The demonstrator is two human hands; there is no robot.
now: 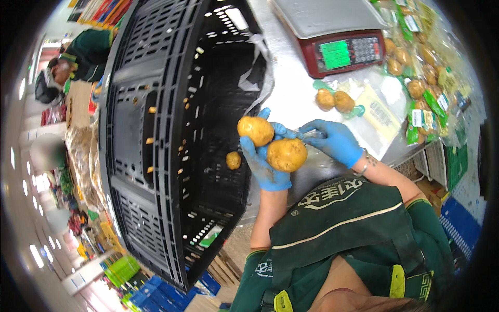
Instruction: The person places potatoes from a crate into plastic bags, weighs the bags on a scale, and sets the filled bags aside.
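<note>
Two yellow potatoes, one upper (255, 130) and one lower (287, 155), rest in my blue-gloved left hand (266, 174), its fingers curled round them. Close beside them is my right hand (335, 143), also in a blue glove, with thumb and fingers pinched together. What is in that pinch, if anything, is too small to make out. A large black slatted crate (140, 200) stands tilted to the left of my hands. A single small potato (233, 160) lies inside it. Beyond my right hand, two more potatoes (343, 101) sit together in clear plastic on the metal table.
A scale (338, 54) with a dark red body and a green display stands at the back of the table (280, 67). A pale printed sheet (377, 119) lies near my right wrist. Several bagged potatoes (416, 88) crowd the right side. Another person (86, 57) bends down beyond the crate.
</note>
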